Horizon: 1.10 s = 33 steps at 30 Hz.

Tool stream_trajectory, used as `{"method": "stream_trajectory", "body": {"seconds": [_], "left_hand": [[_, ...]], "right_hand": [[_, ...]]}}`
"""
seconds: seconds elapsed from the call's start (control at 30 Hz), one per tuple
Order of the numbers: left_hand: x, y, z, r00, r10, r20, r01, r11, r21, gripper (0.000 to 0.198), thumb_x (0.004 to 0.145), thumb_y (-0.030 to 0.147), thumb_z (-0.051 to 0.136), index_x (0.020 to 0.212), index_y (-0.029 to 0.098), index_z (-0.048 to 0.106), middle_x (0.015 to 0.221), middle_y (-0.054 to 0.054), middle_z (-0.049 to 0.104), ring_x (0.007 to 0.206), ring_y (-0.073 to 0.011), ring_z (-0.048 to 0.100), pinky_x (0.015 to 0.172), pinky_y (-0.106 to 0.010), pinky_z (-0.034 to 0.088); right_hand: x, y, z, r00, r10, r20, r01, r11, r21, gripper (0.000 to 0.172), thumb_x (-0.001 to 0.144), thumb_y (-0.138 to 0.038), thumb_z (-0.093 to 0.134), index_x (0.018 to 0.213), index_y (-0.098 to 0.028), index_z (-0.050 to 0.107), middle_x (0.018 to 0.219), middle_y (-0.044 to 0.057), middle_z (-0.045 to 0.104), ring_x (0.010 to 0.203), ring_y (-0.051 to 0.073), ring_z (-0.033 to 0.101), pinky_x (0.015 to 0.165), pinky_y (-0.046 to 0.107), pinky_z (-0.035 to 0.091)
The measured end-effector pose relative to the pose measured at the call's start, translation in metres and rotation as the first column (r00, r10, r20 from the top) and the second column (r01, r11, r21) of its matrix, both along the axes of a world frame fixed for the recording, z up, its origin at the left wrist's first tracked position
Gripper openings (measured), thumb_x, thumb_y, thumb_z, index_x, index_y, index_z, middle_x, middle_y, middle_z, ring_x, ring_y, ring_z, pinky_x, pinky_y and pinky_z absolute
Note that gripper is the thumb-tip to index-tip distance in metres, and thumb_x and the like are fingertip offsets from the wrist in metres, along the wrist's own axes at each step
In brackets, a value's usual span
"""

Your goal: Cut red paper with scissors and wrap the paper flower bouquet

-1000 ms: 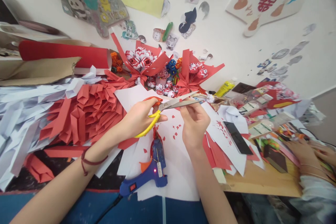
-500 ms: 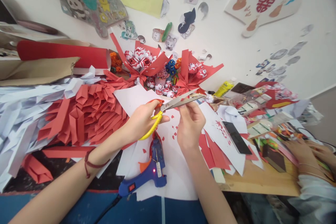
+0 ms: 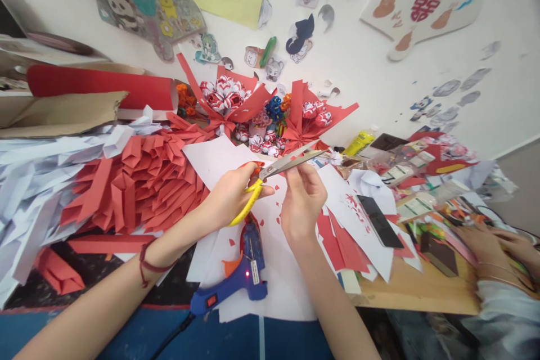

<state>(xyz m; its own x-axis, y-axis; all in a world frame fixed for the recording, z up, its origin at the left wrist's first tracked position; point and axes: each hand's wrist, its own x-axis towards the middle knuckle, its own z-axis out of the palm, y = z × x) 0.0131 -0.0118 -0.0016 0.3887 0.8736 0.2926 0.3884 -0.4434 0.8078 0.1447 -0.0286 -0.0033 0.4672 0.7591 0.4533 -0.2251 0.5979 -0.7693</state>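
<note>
My left hand [image 3: 230, 194] is closed around the yellow handles of a pair of scissors [image 3: 280, 166]. Their blades stand apart and point up to the right. At the blades, my right hand [image 3: 302, 202] pinches what looks like a small piece of red paper, mostly hidden by the fingertips. Below both hands lie white paper sheets [image 3: 287, 287] sprinkled with tiny red paper scraps [image 3: 262, 223]. A blue glue gun [image 3: 236, 287] with a lit red light rests on these sheets, its nozzle end beneath the scissors.
Folded red paper pieces [image 3: 139, 180] and white ones [image 3: 37, 180] are heaped at left. Two red-wrapped paper bouquets [image 3: 230, 98] stand against the wall. Right of my hands are a phone [image 3: 379, 220], red sheets [image 3: 343, 242] and another person's hands [image 3: 485, 244].
Both hands and the scissors have barely shifted; my right hand sits very slightly further left. The glue gun and papers have stayed in place.
</note>
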Motion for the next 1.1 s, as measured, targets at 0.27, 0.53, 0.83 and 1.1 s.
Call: {"method": "stream_trajectory", "body": {"seconds": [0.27, 0.53, 0.83, 1.1], "left_hand": [[0.0, 0.0, 0.001, 1.0, 0.009, -0.024, -0.01, 1.0, -0.008, 0.029, 0.083, 0.046, 0.053, 0.082, 0.021, 0.041, 0.075, 0.001, 0.053, 0.066, -0.0154, 0.049, 0.064, -0.029, 0.035], [0.0, 0.001, -0.002, 0.999, -0.004, -0.033, 0.004, 1.0, -0.009, 0.03, 0.085, 0.046, 0.054, 0.077, 0.02, 0.043, 0.072, 0.0, 0.057, 0.064, -0.0148, 0.053, 0.061, -0.027, 0.034], [-0.003, -0.001, 0.007, 0.996, 0.087, 0.029, -0.086, 0.996, -0.029, 0.038, 0.087, 0.055, 0.048, 0.076, 0.019, 0.045, 0.067, 0.003, 0.048, 0.06, -0.0116, 0.042, 0.058, -0.025, 0.033], [-0.017, 0.01, 0.008, 0.939, 0.345, 0.007, -0.345, 0.939, 0.013, 0.043, 0.087, 0.06, 0.048, 0.079, 0.018, 0.051, 0.062, 0.004, 0.041, 0.058, -0.0109, 0.037, 0.054, -0.025, 0.029]], "right_hand": [[0.0, 0.001, 0.0, 1.0, -0.018, 0.001, 0.018, 1.0, 0.001, 0.007, 0.077, -0.021, 0.073, 0.084, -0.019, 0.072, 0.087, 0.001, 0.069, 0.085, 0.015, 0.065, 0.083, 0.033, 0.054], [0.0, 0.002, -0.001, 0.998, -0.051, 0.03, 0.051, 0.999, -0.017, 0.008, 0.077, -0.022, 0.073, 0.084, -0.018, 0.071, 0.086, 0.002, 0.069, 0.084, 0.015, 0.065, 0.082, 0.034, 0.056], [0.01, 0.003, 0.003, 0.998, -0.007, 0.065, 0.012, 0.997, -0.075, 0.013, 0.08, -0.028, 0.071, 0.085, -0.016, 0.069, 0.092, 0.005, 0.071, 0.093, 0.019, 0.07, 0.093, 0.04, 0.056], [0.032, 0.009, 0.008, 0.983, -0.171, 0.065, 0.176, 0.981, -0.086, 0.017, 0.08, -0.032, 0.07, 0.087, -0.016, 0.068, 0.083, 0.003, 0.071, 0.082, 0.017, 0.07, 0.085, 0.037, 0.058]]}}
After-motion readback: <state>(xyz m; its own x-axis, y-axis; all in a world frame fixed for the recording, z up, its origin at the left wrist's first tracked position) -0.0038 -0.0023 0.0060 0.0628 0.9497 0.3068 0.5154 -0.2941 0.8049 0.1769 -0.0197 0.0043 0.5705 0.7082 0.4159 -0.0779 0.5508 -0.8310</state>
